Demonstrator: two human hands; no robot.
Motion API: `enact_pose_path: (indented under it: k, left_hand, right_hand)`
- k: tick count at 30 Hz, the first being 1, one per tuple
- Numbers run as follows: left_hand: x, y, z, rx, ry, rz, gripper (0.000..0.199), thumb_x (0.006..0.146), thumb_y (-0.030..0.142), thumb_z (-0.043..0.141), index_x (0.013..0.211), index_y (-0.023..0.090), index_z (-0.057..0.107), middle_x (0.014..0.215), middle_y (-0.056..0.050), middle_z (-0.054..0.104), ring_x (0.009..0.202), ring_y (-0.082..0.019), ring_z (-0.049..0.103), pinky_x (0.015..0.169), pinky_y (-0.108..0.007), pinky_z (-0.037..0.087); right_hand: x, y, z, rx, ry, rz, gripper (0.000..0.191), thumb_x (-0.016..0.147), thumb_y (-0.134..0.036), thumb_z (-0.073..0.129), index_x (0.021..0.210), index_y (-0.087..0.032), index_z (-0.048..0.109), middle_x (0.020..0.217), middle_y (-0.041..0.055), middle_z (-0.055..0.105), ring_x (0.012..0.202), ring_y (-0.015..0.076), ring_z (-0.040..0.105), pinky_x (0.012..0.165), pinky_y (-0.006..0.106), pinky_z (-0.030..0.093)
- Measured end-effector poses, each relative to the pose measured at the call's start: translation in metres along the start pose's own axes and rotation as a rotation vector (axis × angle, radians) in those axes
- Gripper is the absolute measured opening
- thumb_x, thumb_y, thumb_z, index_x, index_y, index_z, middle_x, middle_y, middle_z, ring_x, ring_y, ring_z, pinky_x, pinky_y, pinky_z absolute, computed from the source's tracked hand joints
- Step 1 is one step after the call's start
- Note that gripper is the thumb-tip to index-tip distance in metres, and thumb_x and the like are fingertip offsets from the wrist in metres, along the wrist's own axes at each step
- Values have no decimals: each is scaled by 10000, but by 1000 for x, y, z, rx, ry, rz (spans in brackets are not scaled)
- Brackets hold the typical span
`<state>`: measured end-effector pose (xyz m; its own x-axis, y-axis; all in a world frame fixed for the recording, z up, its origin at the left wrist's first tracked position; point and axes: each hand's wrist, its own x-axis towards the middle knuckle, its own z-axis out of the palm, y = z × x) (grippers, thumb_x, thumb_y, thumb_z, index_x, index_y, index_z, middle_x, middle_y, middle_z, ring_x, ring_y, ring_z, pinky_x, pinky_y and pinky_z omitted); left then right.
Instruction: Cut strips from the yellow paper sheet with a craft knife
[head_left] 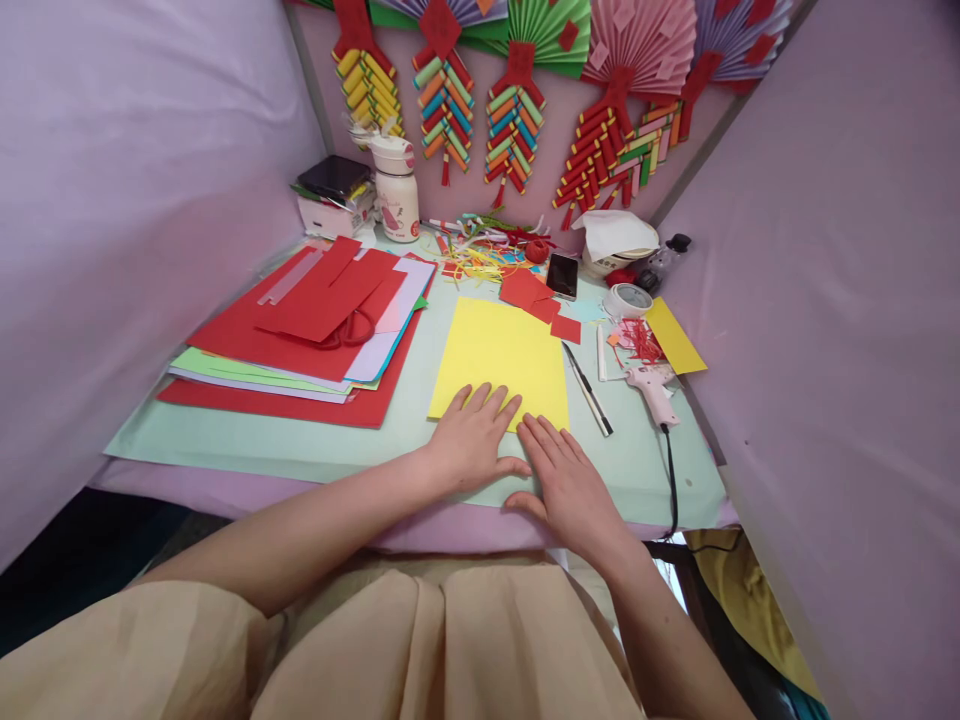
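Note:
A yellow sheet of paper (pixel 502 350) lies flat on the pale green table cover (pixel 300 445). My left hand (pixel 474 440) rests on its near edge with the fingers spread and the palm down. Beside it, my right hand (pixel 559 480) lies palm down, fingertips touching the sheet's near right edge. Neither hand grips anything. Right of the sheet lies a black and white pen-like tool (pixel 589 392). Red paper pieces (pixel 529 292) sit at the sheet's far right corner.
At left is a stack of coloured paper (pixel 300 310) with red-handled scissors (pixel 356 328). A white bottle (pixel 396 190), paper scraps (pixel 487 250) and a phone (pixel 562 275) stand or lie behind. At right are a tape roll (pixel 628 300) and a corded glue gun (pixel 654 392).

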<state>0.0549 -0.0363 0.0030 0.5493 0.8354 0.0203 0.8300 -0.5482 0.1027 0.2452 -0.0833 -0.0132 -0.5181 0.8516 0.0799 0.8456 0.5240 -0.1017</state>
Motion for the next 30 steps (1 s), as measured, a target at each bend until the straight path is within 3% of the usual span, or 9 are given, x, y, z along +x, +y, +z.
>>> enact_pose_path:
  k: [7, 13, 24, 30]
  left_hand:
    - [-28, -3, 1, 46, 10, 154, 891, 902, 707, 445, 1519, 83, 292, 1604, -149, 205, 1500, -271, 150, 1219, -434, 85]
    - [-36, -2, 10, -5, -19, 105, 931, 884, 744, 421, 1531, 92, 267, 1606, -150, 189, 1503, -281, 138, 1215, -470, 109]
    - [-35, -3, 9, -4, -51, 92, 933, 873, 758, 425, 1532, 115, 272, 1611, -142, 163, 1502, -286, 138, 1207, -473, 116]
    - [-34, -1, 9, 1, -28, 89, 931, 861, 779, 415, 1528, 142, 291, 1604, -148, 196, 1496, -293, 167, 1200, -474, 122]
  right_hand:
    - [-2, 3, 7, 7, 40, -12, 889, 879, -708, 455, 1531, -130, 279, 1577, 132, 297, 1468, 261, 263, 1188, 486, 273]
    - [-3, 4, 9, 13, 64, -43, 872, 897, -680, 454, 1548, -146, 227, 1584, 129, 283, 1473, 252, 251, 1184, 485, 281]
    - [-4, 8, 6, 13, 22, -60, 905, 883, -690, 469, 1556, -151, 195, 1592, 126, 265, 1482, 255, 223, 1186, 486, 271]
    - [-17, 15, -3, 15, 74, 1, 975, 880, -680, 484, 1575, -157, 45, 1582, 163, 274, 1471, 280, 250, 1159, 509, 303]
